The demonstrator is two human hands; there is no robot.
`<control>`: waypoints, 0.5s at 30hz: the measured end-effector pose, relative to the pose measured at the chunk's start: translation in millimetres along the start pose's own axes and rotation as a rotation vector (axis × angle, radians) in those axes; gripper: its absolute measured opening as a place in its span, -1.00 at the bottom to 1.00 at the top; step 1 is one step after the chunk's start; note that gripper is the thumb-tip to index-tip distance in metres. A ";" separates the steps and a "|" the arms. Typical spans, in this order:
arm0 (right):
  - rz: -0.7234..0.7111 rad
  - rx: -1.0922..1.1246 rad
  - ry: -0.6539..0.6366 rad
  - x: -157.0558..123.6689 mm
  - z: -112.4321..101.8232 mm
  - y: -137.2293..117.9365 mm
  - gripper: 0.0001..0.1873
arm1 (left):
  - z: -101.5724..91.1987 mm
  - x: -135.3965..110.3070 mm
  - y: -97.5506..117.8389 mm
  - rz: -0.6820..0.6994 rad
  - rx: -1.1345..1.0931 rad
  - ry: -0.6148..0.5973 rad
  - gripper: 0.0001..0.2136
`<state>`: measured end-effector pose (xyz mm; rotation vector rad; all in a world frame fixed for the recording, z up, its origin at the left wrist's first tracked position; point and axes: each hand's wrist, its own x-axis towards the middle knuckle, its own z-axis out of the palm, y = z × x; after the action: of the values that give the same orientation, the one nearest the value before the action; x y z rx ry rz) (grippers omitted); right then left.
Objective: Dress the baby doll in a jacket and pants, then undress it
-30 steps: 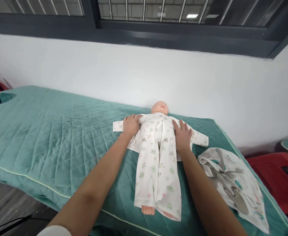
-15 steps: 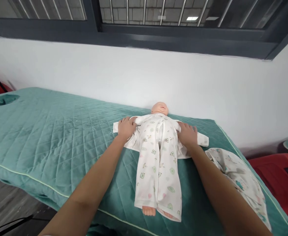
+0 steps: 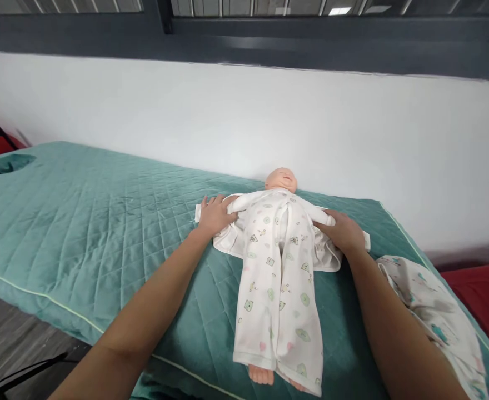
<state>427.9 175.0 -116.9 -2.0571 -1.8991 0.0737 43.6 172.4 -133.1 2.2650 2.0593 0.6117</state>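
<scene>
A baby doll lies on its back on a green quilted bed cover, its head by the wall. White printed baby trousers cover its legs and are drawn high over its torso; toes show below the hems. A white shirt is spread under it, with sleeve cuffs out to both sides. My left hand is closed on the trousers' upper edge at the left. My right hand grips the same edge at the right. The cloth is stretched sideways between them. Parts of the fingers are hidden by cloth.
The green bed cover reaches far left, with a face hole at that end. A crumpled printed cloth lies at the right edge, partly behind my right forearm. A red chair stands beyond it. A white wall bounds the back.
Both hands have moved outward, the right one more, pulling the trousers' upper edge wider. The view has tipped down and shifted slightly.
</scene>
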 end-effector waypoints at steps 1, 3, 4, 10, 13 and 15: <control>0.004 0.004 0.000 -0.1 -0.7 1.4 -0.38 | -0.6 -0.6 -1.5 -0.010 0.002 -0.009 -0.48; 0.042 0.026 0.006 -1.2 -0.9 2.5 -0.38 | -1.8 -1.9 -3.4 -0.033 0.005 -0.015 -0.49; 0.080 0.045 0.015 -2.2 -0.3 2.2 -0.38 | -2.2 -2.7 -3.5 -0.041 0.007 -0.013 -0.50; 0.189 0.131 0.085 -10.4 5.8 -2.0 -0.42 | -2.9 -8.5 5.3 -0.004 0.062 0.042 -0.54; 0.161 0.135 0.081 -11.5 6.0 -0.4 -0.45 | -2.8 -9.8 11.9 0.027 0.079 0.080 -0.57; 0.155 0.145 0.079 -10.4 6.2 1.7 -0.44 | -2.5 -9.5 14.9 0.045 0.080 0.096 -0.57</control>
<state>426.8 166.0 -125.2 -2.0730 -1.6362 0.1606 56.6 160.7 -129.3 2.3762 2.1181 0.6649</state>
